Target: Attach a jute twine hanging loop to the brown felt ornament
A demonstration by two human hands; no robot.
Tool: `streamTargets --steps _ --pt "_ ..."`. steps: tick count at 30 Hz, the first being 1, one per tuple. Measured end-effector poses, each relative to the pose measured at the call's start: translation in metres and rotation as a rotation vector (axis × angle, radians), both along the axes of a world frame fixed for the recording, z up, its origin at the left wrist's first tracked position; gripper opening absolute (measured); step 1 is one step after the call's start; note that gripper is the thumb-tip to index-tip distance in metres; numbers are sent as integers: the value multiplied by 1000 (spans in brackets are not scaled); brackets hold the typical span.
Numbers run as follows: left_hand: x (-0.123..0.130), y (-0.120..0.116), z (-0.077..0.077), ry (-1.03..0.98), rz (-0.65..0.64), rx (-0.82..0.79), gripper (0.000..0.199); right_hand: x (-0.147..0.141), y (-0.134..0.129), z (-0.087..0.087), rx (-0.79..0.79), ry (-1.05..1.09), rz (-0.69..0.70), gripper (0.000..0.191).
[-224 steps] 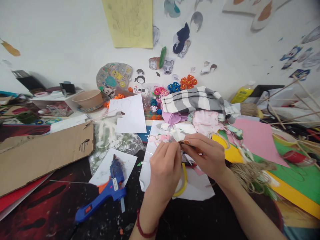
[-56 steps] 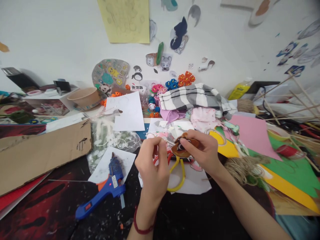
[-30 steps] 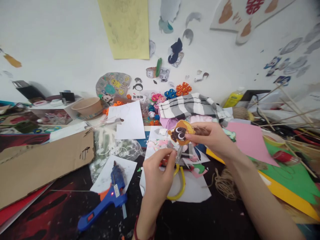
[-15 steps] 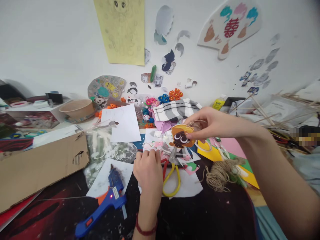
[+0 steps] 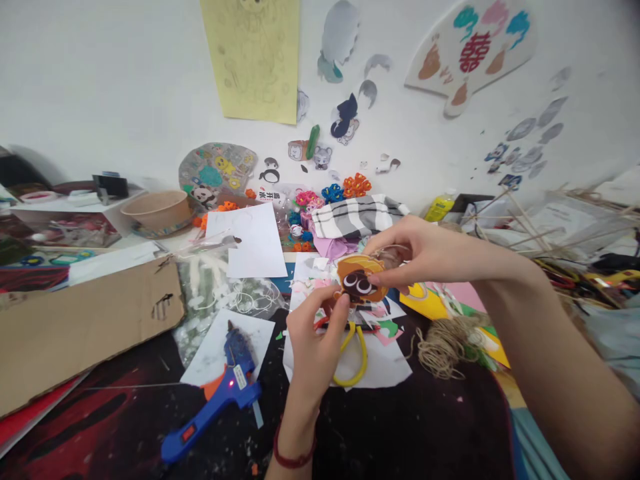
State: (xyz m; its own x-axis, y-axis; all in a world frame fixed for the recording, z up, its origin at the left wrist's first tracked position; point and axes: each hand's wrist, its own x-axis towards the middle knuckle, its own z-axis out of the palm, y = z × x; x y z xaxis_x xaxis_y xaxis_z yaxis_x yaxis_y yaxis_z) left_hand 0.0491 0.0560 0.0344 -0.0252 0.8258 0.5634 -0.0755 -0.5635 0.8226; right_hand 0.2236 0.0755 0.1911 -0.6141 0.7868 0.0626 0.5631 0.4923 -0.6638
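Note:
My right hand (image 5: 400, 257) pinches a cartoon cutout (image 5: 357, 283) with an orange rim, a dark face and big white eyes. A loop of thin cord shows by its fingers. My left hand (image 5: 317, 327) has thumb and forefinger closed on the cutout's lower left edge. Below the cutout lie scissors (image 5: 364, 363) with yellow and red handles, their blades mostly covered. Paper scraps (image 5: 390, 328) and a white sheet (image 5: 385, 363) are under them. To the left, a blue glue gun (image 5: 220, 403) with a lit red light rests near a paper sheet (image 5: 203, 357).
A ball of twine (image 5: 443, 347) sits to the right, beside yellow paper (image 5: 425, 305). At left are a cardboard piece (image 5: 90, 327) and a clear bag (image 5: 240, 297). Crocheted flowers (image 5: 356, 187) and a checked cloth (image 5: 357, 217) stand at the back by the wall.
My left hand has risen from the scraps by the scissors to the cutout and taken its lower edge. The right hand keeps hold of the cutout. The view has shifted slightly.

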Motion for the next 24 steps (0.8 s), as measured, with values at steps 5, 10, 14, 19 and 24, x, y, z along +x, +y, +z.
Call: streamTargets --steps 5,10,14,19,24 --pt "-1 0 -1 -33 -38 -22 11 -1 2 -2 -11 -19 -27 8" --pt "-1 -1 0 -49 -80 -88 10 2 2 -2 -18 -15 -33 10" --pt "-1 -2 1 -69 -109 -105 8 2 0 -2 -30 -38 -53 13" --pt "-1 -2 0 -102 -155 -124 9 3 -1 -3 -33 -40 -78 12" --pt "0 -1 -2 -104 -163 -145 12 3 -3 0 -94 -86 -98 18"
